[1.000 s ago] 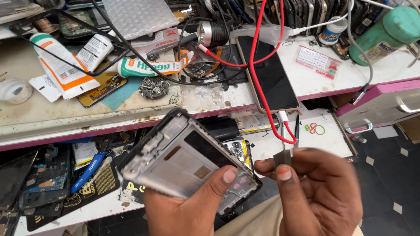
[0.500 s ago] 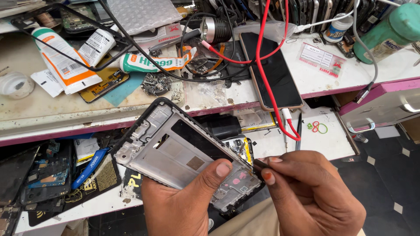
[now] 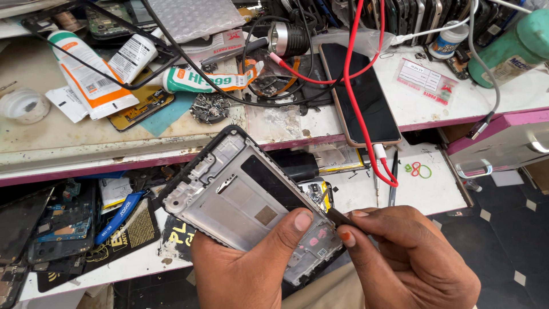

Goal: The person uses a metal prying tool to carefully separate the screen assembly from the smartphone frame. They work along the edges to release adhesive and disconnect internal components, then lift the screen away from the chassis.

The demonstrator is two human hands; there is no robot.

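Phone mid-frame [image 3: 246,200] was held low centre of the frame, tilted, inner metal plate up, upper end pointing toward upper left. Left hand [image 3: 251,269] was clamped on it from beneath, thumb pressed on the plate near the lower right end. Right hand [image 3: 412,257] was closed in a pinch on a thin dark tool [image 3: 337,216], tip set at the frame's lower right edge, just beside the small yellow-edged board [image 3: 315,191] lying behind it. What exactly was under the tip could not be told; too small and partly hidden by the thumb.

Risks, as judged:
- Tip could be slipped off the edge if too much force was applied; left thumb was right next to it and could be jabbed
- Any thin flex or small part under the tip could be torn or gouged by prying at a steep angle
- Mid-frame was supported only at one end, so it could be twisted or dropped onto the cluttered lower shelf [image 3: 434,194] if the hold was loosened
- Red cable [image 3: 357,109] hung down from the upper bench past the dark phone [image 3: 366,103], right of centre, ending near the right hand; it could be snagged by a wrist and the phone dragged off the bench edge
- Loose debris and glue tubes [image 3: 86,74] at upper left were well apart, no concern there
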